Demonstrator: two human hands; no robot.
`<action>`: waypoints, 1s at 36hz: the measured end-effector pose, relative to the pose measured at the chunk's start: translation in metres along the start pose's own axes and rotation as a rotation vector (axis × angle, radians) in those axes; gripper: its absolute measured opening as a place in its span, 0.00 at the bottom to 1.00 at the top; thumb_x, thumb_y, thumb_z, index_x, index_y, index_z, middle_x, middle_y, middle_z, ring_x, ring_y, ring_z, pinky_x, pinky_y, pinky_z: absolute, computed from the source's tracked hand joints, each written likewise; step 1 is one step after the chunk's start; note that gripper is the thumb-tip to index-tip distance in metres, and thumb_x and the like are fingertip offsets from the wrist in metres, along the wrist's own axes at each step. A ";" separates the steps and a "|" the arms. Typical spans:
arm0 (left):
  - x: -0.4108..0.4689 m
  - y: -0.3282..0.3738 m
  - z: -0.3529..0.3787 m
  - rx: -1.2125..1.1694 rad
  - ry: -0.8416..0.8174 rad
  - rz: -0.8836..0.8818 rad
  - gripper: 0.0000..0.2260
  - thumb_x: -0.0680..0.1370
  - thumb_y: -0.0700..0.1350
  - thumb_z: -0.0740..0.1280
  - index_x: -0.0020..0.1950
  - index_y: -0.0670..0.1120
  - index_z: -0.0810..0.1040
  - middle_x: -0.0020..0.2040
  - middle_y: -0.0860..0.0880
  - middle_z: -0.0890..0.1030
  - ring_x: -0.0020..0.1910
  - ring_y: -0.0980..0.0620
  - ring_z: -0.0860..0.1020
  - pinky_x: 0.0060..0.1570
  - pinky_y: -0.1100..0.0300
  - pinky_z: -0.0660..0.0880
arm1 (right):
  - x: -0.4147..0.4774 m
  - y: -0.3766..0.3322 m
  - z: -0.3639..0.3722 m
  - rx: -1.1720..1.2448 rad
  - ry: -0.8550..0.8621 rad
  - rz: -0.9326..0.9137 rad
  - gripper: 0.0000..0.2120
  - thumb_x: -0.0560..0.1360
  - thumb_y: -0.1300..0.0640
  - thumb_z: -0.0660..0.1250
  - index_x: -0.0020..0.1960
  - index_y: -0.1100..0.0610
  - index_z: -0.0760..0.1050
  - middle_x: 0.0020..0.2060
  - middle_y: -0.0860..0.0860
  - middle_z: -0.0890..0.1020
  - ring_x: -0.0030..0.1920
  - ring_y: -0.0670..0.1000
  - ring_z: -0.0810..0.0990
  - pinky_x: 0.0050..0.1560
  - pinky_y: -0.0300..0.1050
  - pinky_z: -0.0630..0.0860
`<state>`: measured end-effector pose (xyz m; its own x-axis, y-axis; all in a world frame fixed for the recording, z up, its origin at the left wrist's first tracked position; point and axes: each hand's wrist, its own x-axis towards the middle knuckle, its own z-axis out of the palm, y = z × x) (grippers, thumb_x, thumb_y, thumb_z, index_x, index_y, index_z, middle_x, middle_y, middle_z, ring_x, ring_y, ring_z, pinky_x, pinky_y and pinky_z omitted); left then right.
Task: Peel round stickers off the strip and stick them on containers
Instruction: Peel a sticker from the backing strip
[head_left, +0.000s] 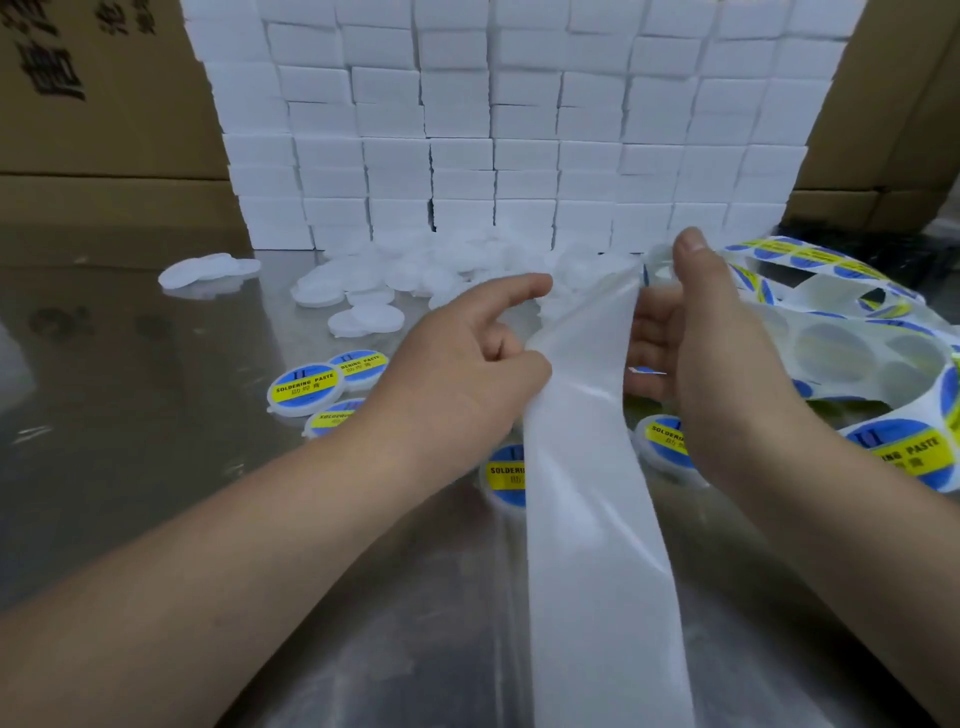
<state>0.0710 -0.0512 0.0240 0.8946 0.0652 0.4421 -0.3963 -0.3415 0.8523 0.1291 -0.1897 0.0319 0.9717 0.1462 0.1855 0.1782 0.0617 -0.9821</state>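
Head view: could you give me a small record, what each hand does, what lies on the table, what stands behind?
Left hand: pinches the edge of the backing strip
Right hand: holds the strip's upper end
Labelled containers: several on the steel table, below the hands
Unlabelled white containers: heaped farther back
Sticker waste sheet: at right, full of round holes
Behind: stacked white boxes, cardboard cartons

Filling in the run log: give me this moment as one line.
left hand pinches backing strip | right hand grips strip's upper end | labelled containers on table | plain white containers behind, unlabelled
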 end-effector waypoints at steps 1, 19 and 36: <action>-0.002 0.001 0.000 0.032 -0.027 0.007 0.23 0.70 0.35 0.61 0.52 0.64 0.71 0.22 0.57 0.68 0.22 0.60 0.66 0.24 0.73 0.65 | 0.001 0.000 -0.001 0.036 -0.002 0.008 0.26 0.77 0.40 0.52 0.46 0.59 0.79 0.39 0.53 0.85 0.37 0.50 0.83 0.42 0.45 0.78; 0.012 -0.008 -0.009 0.404 0.137 -0.113 0.08 0.71 0.47 0.61 0.37 0.61 0.75 0.26 0.59 0.75 0.29 0.60 0.74 0.32 0.62 0.68 | -0.003 0.008 -0.004 -0.186 0.014 -0.231 0.10 0.71 0.69 0.59 0.46 0.59 0.76 0.44 0.65 0.76 0.36 0.50 0.72 0.38 0.44 0.69; 0.166 -0.096 -0.040 1.291 -0.246 -0.428 0.31 0.77 0.54 0.58 0.76 0.54 0.46 0.77 0.47 0.41 0.75 0.43 0.41 0.70 0.42 0.46 | -0.003 0.019 -0.004 -0.271 -0.055 -0.286 0.23 0.67 0.67 0.54 0.49 0.43 0.77 0.50 0.59 0.79 0.49 0.59 0.77 0.44 0.48 0.76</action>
<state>0.2493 0.0298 0.0271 0.9635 0.2650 0.0392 0.2656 -0.9640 -0.0125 0.1302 -0.1933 0.0122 0.8683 0.2141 0.4474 0.4824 -0.1544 -0.8623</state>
